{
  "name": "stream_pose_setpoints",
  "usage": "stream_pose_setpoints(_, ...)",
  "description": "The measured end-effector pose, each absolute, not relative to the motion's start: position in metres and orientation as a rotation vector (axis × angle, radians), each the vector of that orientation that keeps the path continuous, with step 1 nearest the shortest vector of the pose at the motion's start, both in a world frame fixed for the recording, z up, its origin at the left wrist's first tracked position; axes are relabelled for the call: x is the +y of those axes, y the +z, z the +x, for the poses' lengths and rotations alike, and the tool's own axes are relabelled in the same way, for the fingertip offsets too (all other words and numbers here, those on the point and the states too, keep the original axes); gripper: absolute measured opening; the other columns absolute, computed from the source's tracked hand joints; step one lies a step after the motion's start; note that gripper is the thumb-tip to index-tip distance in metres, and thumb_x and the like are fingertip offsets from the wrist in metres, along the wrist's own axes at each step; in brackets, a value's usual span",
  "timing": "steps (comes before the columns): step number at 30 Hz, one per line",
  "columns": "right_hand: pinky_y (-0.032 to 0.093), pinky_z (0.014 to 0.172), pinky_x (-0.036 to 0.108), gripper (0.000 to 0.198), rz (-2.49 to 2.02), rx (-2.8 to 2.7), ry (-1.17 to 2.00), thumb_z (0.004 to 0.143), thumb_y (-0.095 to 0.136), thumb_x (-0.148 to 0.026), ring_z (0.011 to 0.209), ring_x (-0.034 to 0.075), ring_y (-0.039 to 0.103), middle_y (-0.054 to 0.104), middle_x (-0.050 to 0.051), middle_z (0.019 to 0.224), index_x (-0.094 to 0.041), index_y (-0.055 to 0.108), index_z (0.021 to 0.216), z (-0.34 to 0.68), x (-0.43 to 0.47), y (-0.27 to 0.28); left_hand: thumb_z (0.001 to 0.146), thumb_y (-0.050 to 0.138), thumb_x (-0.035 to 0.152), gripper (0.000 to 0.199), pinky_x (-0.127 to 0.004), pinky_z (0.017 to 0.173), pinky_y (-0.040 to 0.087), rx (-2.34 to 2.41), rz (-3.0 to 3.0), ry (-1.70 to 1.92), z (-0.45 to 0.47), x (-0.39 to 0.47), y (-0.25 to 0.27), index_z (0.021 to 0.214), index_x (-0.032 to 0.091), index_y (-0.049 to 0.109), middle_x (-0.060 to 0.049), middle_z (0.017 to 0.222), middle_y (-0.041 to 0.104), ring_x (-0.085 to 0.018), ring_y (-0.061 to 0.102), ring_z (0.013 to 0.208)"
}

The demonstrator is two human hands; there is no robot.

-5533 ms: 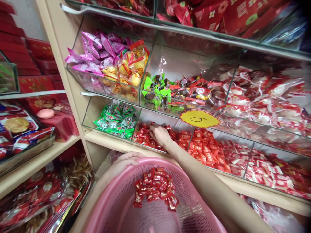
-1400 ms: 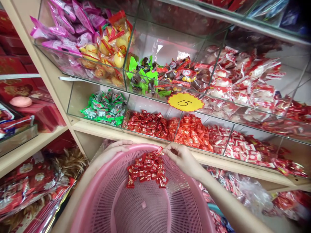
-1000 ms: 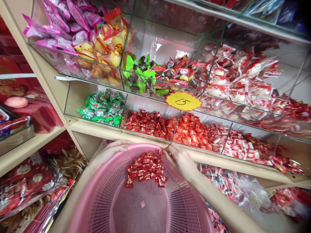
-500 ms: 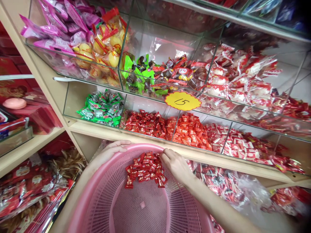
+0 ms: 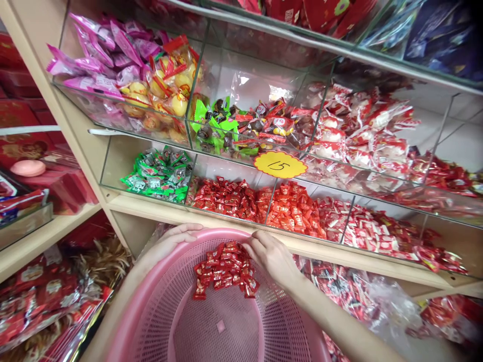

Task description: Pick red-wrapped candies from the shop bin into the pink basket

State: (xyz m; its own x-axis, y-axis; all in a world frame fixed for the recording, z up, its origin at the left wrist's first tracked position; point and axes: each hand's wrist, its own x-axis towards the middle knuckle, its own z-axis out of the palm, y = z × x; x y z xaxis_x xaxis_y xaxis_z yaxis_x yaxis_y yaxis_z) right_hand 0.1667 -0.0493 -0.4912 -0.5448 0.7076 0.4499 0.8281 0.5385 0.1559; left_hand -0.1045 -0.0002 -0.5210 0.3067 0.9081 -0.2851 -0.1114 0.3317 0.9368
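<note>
A pink plastic basket (image 5: pixel 211 322) with mesh walls tilts toward me below the shelf. A heap of red-wrapped candies (image 5: pixel 226 269) lies against its far wall. My left hand (image 5: pixel 171 241) holds the rim at the far left, fingers together and reaching along it. On the far right of the rim, my right hand (image 5: pixel 269 256) grips with bent fingers, close beside the heap. Part of my right fingertips is hidden inside the basket. Just beyond the far rim, the lower shelf compartments hold dark red candies (image 5: pixel 226 198) and orange-red candies (image 5: pixel 294 208).
Green-wrapped candies (image 5: pixel 158 173) fill a lower compartment at left. A yellow price tag (image 5: pixel 279 164) hangs on the upper clear bin. The wooden shelf edge (image 5: pixel 151 208) runs behind the basket. Bagged goods (image 5: pixel 362 291) crowd the lower right, and red packages (image 5: pixel 37 291) the lower left.
The view has tipped slightly upward, so the shelves and basket sit a little lower. Both hands stay on the rim, and the candies in the basket look unchanged.
</note>
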Motion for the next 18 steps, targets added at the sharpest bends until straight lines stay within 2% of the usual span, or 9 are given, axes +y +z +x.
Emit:
stream_pose_setpoints(4, 0.035, 0.065, 0.029, 0.028, -1.335, -2.412, -0.634, 0.095, 0.038, -0.025, 0.072, 0.016, 0.049, 0.057, 0.005, 0.078, -0.016, 0.061, 0.082, 0.153, -0.029, -0.463, 0.062, 0.068, 0.022, 0.043, -0.031, 0.093, 0.044, 1.026, 0.988, 0.849, -0.105, 0.002, -0.523, 0.104, 0.017, 0.063, -0.007, 0.114, 0.065, -0.024, 0.058, 0.108)
stream_pose_setpoints(8, 0.032, 0.071, 0.035, 0.025, -1.620, -2.446, -0.770, 0.091, 0.039, -0.015, 0.087, 0.023, 0.049, 0.062, 0.013, 0.091, -0.013, 0.064, 0.089, 0.134, 0.010, -0.440, 0.061, 0.066, 0.022, 0.045, -0.032, 0.095, 0.043, 1.035, 0.998, 0.847, -0.106, 0.004, -0.525, 0.105, 0.016, 0.062, -0.008, 0.118, 0.063, -0.025, 0.056, 0.112)
stream_pose_setpoints(10, 0.031, 0.077, 0.038, 0.029, -1.834, -2.489, -0.735, 0.089, 0.038, -0.010, 0.095, 0.027, 0.049, 0.063, 0.017, 0.099, -0.010, 0.066, 0.094, 0.127, 0.027, -0.432, 0.060, 0.066, 0.023, 0.046, -0.032, 0.095, 0.043, 1.040, 1.001, 0.848, -0.106, 0.004, -0.526, 0.105, 0.016, 0.061, -0.008, 0.118, 0.063, -0.025, 0.056, 0.112)
stream_pose_setpoints(13, 0.028, 0.082, 0.041, 0.031, -2.062, -2.509, -0.659, 0.087, 0.039, -0.007, 0.098, 0.029, 0.050, 0.066, 0.020, 0.096, -0.009, 0.069, 0.090, 0.120, 0.042, -0.427, 0.061, 0.066, 0.024, 0.048, -0.032, 0.094, 0.043, 1.032, 1.011, 0.851, -0.107, 0.005, -0.527, 0.107, 0.015, 0.060, -0.008, 0.118, 0.063, -0.025, 0.057, 0.111)
stream_pose_setpoints(18, 0.028, 0.081, 0.042, 0.031, -2.145, -2.510, -0.622, 0.085, 0.040, -0.007, 0.099, 0.030, 0.053, 0.068, 0.020, 0.093, -0.009, 0.071, 0.091, 0.117, 0.048, -0.426, 0.063, 0.065, 0.023, 0.048, -0.031, 0.092, 0.043, 1.035, 1.028, 0.847, -0.107, 0.005, -0.526, 0.110, 0.014, 0.060, -0.008, 0.113, 0.065, -0.022, 0.060, 0.103)
